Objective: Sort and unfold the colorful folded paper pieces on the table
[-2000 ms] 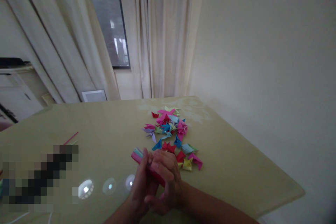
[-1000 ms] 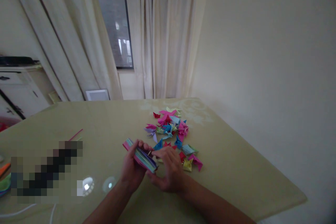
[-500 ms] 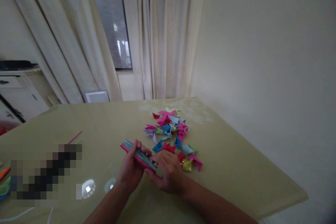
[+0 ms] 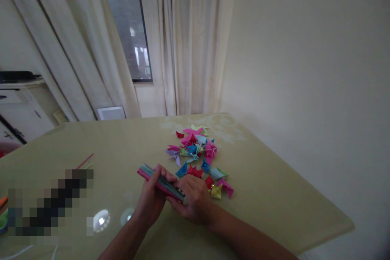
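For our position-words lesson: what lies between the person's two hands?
The head view shows a coloured paper stack, held by the left hand, touched by the right hand.

Our left hand (image 4: 153,199) holding a stack of coloured paper (image 4: 167,188), our right hand (image 4: 195,198) gripping its near end, colourful origami pieces (image 4: 192,140) lying before us on the table (image 4: 268,199), beige curtains (image 4: 201,48) behind

Paper stack (image 4: 165,187), multicoloured, pink-sided; held aslant
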`<control>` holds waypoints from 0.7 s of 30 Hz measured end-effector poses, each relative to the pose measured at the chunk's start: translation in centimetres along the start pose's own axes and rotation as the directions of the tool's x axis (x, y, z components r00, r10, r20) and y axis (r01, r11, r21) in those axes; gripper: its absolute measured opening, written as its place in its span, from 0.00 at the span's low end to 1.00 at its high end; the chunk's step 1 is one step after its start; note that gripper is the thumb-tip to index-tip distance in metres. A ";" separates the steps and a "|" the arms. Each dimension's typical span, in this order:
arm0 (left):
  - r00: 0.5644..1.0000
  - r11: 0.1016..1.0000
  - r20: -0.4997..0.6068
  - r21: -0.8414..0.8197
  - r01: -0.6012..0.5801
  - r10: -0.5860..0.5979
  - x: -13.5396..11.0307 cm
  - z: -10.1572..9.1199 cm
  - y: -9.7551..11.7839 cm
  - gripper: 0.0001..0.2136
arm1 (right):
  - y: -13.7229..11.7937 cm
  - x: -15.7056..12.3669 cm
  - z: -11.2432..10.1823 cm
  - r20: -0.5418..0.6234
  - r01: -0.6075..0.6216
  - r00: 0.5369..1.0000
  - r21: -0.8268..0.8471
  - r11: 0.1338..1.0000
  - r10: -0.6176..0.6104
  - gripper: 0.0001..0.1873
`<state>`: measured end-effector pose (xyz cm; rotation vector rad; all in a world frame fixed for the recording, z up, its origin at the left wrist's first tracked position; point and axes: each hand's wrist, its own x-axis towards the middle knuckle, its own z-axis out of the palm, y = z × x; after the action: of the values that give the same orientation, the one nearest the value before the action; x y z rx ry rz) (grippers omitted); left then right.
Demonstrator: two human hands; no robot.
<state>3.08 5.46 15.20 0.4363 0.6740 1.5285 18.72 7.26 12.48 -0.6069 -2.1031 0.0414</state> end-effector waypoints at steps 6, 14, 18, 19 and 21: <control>1.000 1.000 -0.026 0.019 -0.014 0.015 -0.1 -0.2 0.0 0.21 | 0.0 -0.2 0.4 0.048 -0.023 0.999 -0.005 1.000 0.024 0.21; 0.995 0.990 0.081 0.122 -0.064 0.054 -0.3 -0.5 -0.8 0.19 | 0.2 -0.5 0.5 0.083 0.035 0.996 -0.103 0.994 -0.027 0.08; 0.999 0.997 -0.039 0.072 -0.017 0.020 0.0 -0.7 -1.8 0.20 | 0.5 -0.6 0.7 0.106 0.018 0.994 -0.147 0.989 -0.002 0.05; 0.997 0.999 -0.072 0.045 -0.007 0.011 0.1 -0.7 -2.0 0.20 | 0.5 -0.6 0.7 0.112 0.001 0.994 -0.143 0.990 0.015 0.07; 0.993 1.000 -0.121 0.003 0.002 -0.002 0.2 -0.7 -2.1 0.18 | 0.5 -0.5 0.8 0.114 -0.037 0.992 -0.122 0.992 0.051 0.17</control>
<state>4.23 5.55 13.25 0.3467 0.7706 1.5613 18.54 7.60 11.51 -0.7383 -2.2174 -0.0245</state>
